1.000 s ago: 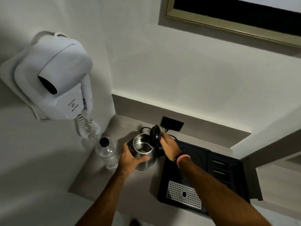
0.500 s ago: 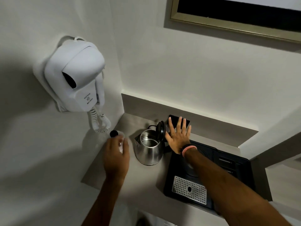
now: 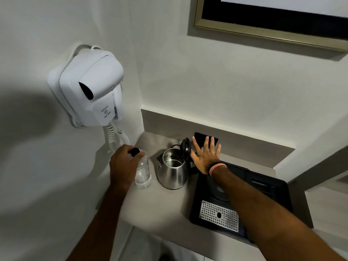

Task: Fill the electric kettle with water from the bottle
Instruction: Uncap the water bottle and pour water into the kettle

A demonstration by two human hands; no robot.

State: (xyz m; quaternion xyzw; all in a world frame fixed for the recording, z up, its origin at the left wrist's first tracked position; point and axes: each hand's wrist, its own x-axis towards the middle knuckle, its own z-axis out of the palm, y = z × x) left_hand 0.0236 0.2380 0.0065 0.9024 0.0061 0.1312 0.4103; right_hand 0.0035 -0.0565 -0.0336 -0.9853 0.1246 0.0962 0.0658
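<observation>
Head view, kettle as reference.

Left hand [image 3: 123, 167]: fingers wrapped round the upper part of the bottle [image 3: 142, 173], thumb side near its black cap [image 3: 134, 152]. Grip closed on the bottle neck and shoulder. Bottle is clear, upright, base on the counter [image 3: 162, 208], just beside the kettle on its left, not touching it. Forearm comes up from the lower frame edge.

Right hand [image 3: 205, 157]: flat, fingers spread and straight, holding nothing. It sits just right of the kettle's raised lid [image 3: 185, 149]; can't tell if the thumb edge touches the lid. Pink band [image 3: 216, 167] on the wrist. Forearm runs over the black tray [image 3: 271, 187] right of the kettle.

Kettle [image 3: 174, 172]: steel, upright on the counter, lid hinged open and standing up, interior visible. Perforated metal drip grate [image 3: 219, 215] sits on the tray's near end. White wall hair dryer [image 3: 90, 89] is mounted above and left of the kettle.
</observation>
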